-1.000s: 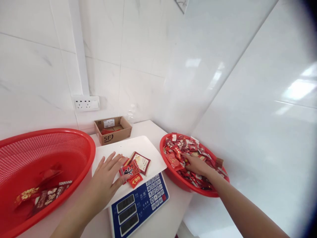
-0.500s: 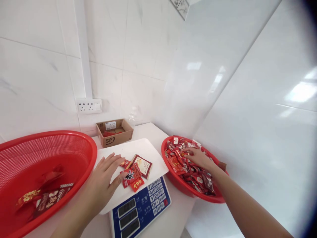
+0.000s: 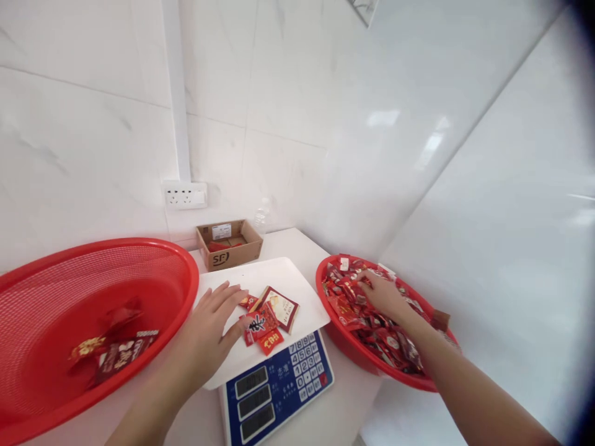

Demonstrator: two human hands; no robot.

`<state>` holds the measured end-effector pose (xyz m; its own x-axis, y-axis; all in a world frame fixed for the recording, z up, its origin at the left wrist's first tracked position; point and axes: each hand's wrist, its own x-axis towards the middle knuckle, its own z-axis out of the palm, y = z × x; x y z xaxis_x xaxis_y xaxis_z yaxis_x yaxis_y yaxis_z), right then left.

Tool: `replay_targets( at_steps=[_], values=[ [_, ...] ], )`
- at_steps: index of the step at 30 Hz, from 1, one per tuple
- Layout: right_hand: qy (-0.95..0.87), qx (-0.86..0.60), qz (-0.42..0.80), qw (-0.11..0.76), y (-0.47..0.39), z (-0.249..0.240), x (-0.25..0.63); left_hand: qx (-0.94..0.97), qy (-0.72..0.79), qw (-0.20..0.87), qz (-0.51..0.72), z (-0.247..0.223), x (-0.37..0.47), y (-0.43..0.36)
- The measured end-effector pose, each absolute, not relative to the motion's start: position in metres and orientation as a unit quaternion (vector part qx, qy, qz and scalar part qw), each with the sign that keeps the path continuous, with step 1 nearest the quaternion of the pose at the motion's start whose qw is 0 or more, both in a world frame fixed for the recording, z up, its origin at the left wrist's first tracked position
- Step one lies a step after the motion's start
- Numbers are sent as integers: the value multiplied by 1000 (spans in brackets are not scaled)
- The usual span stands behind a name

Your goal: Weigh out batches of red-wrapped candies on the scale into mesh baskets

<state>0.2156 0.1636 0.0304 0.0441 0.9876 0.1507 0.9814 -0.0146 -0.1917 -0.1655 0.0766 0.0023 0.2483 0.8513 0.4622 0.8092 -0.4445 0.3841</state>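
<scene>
My left hand (image 3: 209, 334) hovers at the left side of the scale's white plate (image 3: 302, 291), fingers spread and holding nothing. Its thumb is close to a small pile on the plate: a red packet with black lettering (image 3: 261, 323), an orange-red packet (image 3: 270, 341), and a cream packet with a dark red border (image 3: 281, 308). At the right, my right hand (image 3: 383, 296) reaches into a red basin (image 3: 351, 353) full of small red snack packets (image 3: 388, 341). Its fingers are closed on a red snack packet (image 3: 352, 288) at the heap's top; the fingertips are partly hidden.
A large red mesh basket (image 3: 139, 257) with a few packets stands on the left. Behind the plate are a cardboard box (image 3: 237, 254) and a clear plastic bottle (image 3: 263, 214). The blue scale panel (image 3: 279, 387) faces me. Tiled walls close off the back and right.
The view has shifted, so everything appears further right. My right hand's fingers have drawn together among the packets. My left hand stays spread beside the pile on the plate.
</scene>
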Motion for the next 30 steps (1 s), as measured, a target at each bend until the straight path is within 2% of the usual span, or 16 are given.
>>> replay_targets(
  at_steps=[3,6,10,18,24,30],
  values=[
    [-728,-656,19,200,160,41,186,790,523,52,315,3,-164,75],
    [-762,-597,85,236,153,47,144,792,524,68,306,4,-164,73],
    [-788,-533,202,234,145,46,96,792,533,71,290,9,-166,71],
    [-784,-492,279,254,151,33,62,790,537,68,290,12,-169,69],
    [-777,-521,233,265,142,32,76,781,547,72,293,15,-169,68],
    [-775,-521,255,252,121,33,96,779,540,72,309,17,-167,69]
  ],
)
